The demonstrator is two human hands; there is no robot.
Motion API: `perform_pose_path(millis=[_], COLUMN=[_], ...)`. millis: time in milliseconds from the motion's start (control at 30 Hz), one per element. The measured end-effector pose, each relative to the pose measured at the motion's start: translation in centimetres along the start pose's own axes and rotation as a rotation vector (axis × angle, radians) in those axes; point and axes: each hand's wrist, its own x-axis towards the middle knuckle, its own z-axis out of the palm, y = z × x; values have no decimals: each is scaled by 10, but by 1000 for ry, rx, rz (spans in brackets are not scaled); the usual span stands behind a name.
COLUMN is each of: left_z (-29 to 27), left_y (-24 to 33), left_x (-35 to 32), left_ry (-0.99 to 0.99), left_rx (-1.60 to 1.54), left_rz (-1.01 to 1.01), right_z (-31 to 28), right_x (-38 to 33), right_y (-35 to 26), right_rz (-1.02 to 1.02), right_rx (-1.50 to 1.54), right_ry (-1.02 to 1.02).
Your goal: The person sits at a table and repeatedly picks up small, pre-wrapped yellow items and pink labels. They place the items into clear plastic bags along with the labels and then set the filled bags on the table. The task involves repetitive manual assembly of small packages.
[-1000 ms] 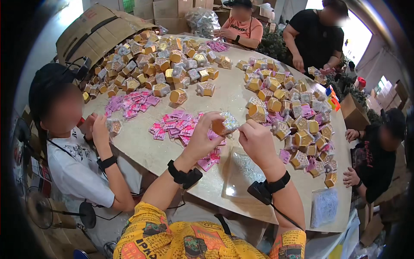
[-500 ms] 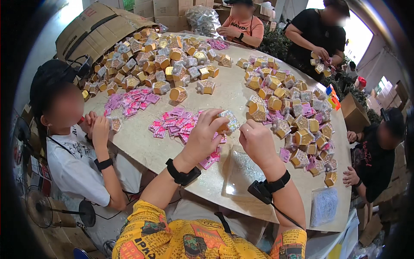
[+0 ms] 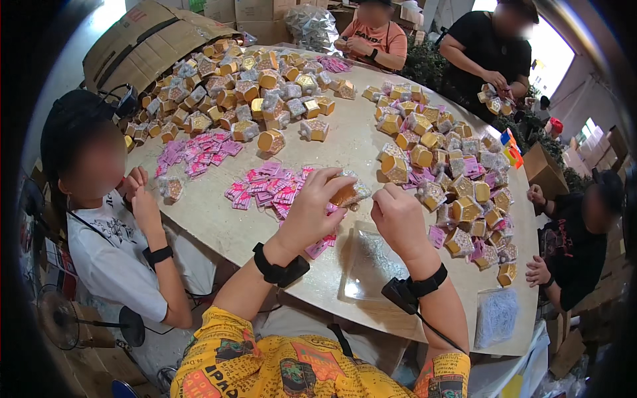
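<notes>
My left hand (image 3: pixel 314 211) holds a small golden box in a clear crinkly wrapper (image 3: pixel 350 193) over the round table (image 3: pixel 219 225). My right hand (image 3: pixel 396 215) sits just right of it, fingers pinched at the wrapper's end. Pink sachets (image 3: pixel 272 189) lie under and left of my left hand. A flat stack of clear bags (image 3: pixel 371 265) lies on the table below my hands. Both wrists wear black bands.
Heaps of wrapped golden boxes (image 3: pixel 458 192) cover the right side and the far left (image 3: pixel 245 86). More pink sachets (image 3: pixel 196 149) lie at left. A person in white (image 3: pixel 113 245) sits at my left; other people sit around the table. A bag of ties (image 3: pixel 496 317) lies right.
My hands have stayed over the same spot, turning the wrapped box slightly. The person at far right has shifted hands among the boxes.
</notes>
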Motion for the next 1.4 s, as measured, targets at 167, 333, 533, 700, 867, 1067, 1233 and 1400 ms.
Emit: perform_pose_path(millis=[167, 333, 533, 700, 867, 1067, 1233, 1400], left_z=[0, -2, 0, 7, 4, 3, 4, -2], left_y=[-10, -16, -19, -24, -19, -18, -19, -19], left_x=[-1, -1, -1, -6, -4, -3, -6, -5], left_ry=[-47, -113, -143, -111, -132, -145, -147, -192], left_rx=[-74, -124, -156, -205, -205, -163, -146, -351], left_rz=[-54, -60, -72, -96, -108, -93, -58, -154], right_z=[0, -1, -1, -3, -3, -4, -3, -4], right_x=[1, 2, 3, 3, 3, 2, 3, -1], right_y=[2, 3, 5, 4, 3, 2, -1, 13], right_rz=[-17, -42, -48, -43, -40, -48, -38, 175], right_rx=[32, 39, 35, 16, -11, -17, -5, 410], right_ry=[-26, -55, -79, -94, -99, -113, -136, -200])
